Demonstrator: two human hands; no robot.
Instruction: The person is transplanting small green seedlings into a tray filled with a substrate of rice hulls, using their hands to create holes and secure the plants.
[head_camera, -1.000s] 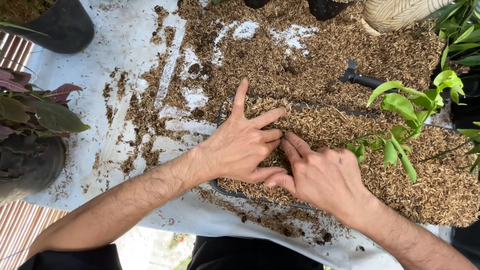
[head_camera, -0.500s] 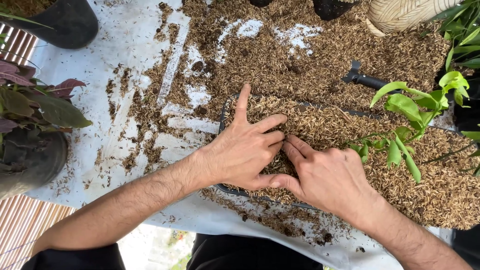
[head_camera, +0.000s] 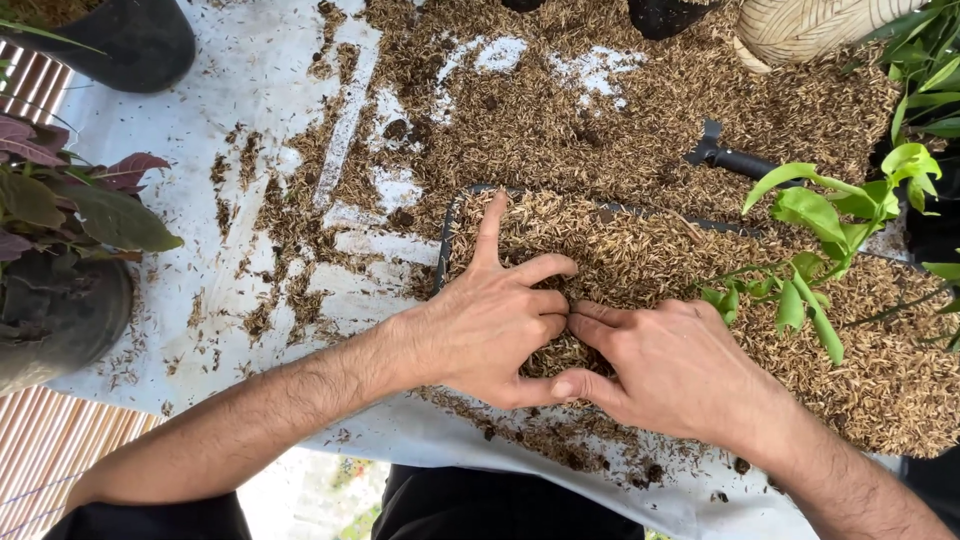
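A black rectangular tray (head_camera: 443, 240) lies on a white sheet (head_camera: 170, 150), heaped with tan rice husks (head_camera: 640, 250). My left hand (head_camera: 490, 320) rests on the tray's left end, fingers curled into the husks and little finger stretched away. My right hand (head_camera: 680, 370) meets it fingertip to fingertip. Together they cup a small mound of husks (head_camera: 565, 352) at the tray's near edge. A young green-leaved plant (head_camera: 810, 215) stands in the husks just right of my right hand.
Loose husks and dark soil are scattered over the sheet. A black tool handle (head_camera: 735, 160) lies behind the tray. A potted red-leaved plant (head_camera: 60, 300) stands at left, a black pot (head_camera: 130, 40) at top left, a woven basket (head_camera: 800, 25) at top right.
Both hands have slid toward me along the tray and curled tighter, drawing husks into a mound between them. The tray's far left rim is now more exposed.
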